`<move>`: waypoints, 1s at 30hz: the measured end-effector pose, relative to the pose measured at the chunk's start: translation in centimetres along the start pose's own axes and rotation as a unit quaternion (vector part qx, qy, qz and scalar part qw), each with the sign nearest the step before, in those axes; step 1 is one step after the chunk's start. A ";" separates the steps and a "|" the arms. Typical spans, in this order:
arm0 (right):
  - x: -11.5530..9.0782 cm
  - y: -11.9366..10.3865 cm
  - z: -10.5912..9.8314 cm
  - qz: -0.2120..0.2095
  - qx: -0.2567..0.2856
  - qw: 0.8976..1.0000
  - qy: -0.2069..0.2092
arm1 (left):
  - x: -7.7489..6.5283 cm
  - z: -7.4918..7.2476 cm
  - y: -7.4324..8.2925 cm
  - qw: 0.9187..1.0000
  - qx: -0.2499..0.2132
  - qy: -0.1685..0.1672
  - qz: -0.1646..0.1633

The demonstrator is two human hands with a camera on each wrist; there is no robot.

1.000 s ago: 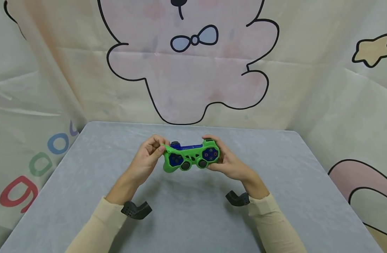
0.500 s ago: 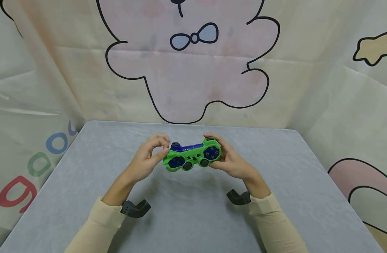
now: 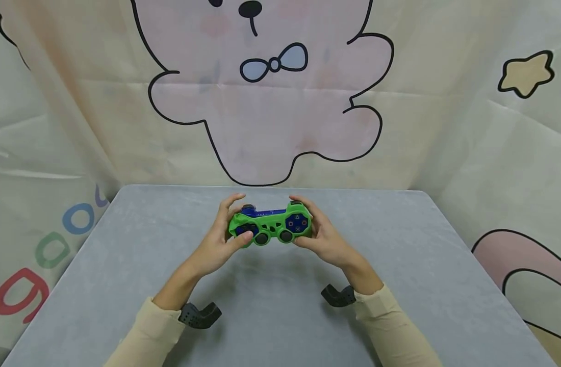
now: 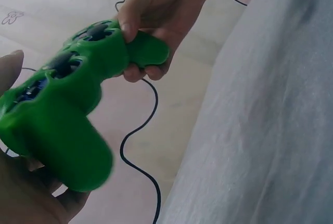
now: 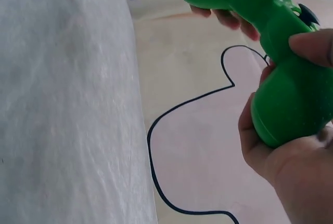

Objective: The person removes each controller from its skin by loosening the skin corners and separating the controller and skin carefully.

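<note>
A blue game controller (image 3: 266, 213) wears a green rubbery cover (image 3: 272, 223) and is held up above the grey table in the head view. My left hand (image 3: 216, 247) grips its left end, thumb across the front by the direction pad and fingers behind. Around the right end curls my right hand (image 3: 328, 239), thumb low on the front and a finger on the top edge. In the left wrist view, fingers (image 4: 44, 198) lie under the green grip (image 4: 73, 151). The right palm (image 5: 307, 167) cups the other grip (image 5: 291, 104) in the right wrist view.
A grey cloth-covered table (image 3: 271, 316) spreads below the hands. Behind it hangs a printed curtain (image 3: 271, 117) with a cartoon animal. Black wrist mounts (image 3: 200, 315) sit at both cuffs.
The left hand has gone from pinching the cover's lifted upper-left edge to gripping that end, its thumb now on the front. The cover lies closer over the left corner. The right hand keeps its hold.
</note>
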State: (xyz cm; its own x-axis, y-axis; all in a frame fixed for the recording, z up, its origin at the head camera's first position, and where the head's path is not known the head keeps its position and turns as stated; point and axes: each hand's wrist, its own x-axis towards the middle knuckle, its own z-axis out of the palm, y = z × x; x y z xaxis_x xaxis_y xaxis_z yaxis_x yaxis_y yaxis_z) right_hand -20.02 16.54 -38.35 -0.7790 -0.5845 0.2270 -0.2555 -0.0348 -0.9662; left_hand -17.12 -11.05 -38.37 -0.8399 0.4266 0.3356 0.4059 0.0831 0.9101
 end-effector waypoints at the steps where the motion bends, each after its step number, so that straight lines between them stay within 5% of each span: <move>1: 0.0 0.0 0.1 -0.003 0.002 1.000 0.003 | 0.0 0.0 -0.1 1.000 -0.001 -0.001 0.001; 9: -0.4 -0.1 0.4 0.001 -0.003 1.000 0.010 | 0.1 0.4 -0.1 0.999 -0.017 -0.030 0.009; 19: -0.4 -0.3 1.2 -0.021 -0.012 1.000 -0.015 | 0.2 0.7 -0.5 0.999 0.006 0.037 0.025; 25: -0.5 -0.3 0.3 0.004 0.040 0.997 -0.064 | 0.2 0.7 -0.3 0.998 0.011 0.050 0.033; 30: -0.4 0.2 -0.5 0.025 0.084 0.988 -0.124 | 0.0 0.8 -0.1 0.999 -0.034 0.023 0.030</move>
State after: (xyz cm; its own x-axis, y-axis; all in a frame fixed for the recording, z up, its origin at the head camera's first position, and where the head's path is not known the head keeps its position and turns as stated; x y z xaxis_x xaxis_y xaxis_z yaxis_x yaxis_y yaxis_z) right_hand -20.03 17.14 -38.57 -0.6191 -0.7685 0.1616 -0.1049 -0.1229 -0.9869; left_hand -16.86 -10.32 -38.61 -0.8306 0.3874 0.4000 0.4328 -0.0030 0.9015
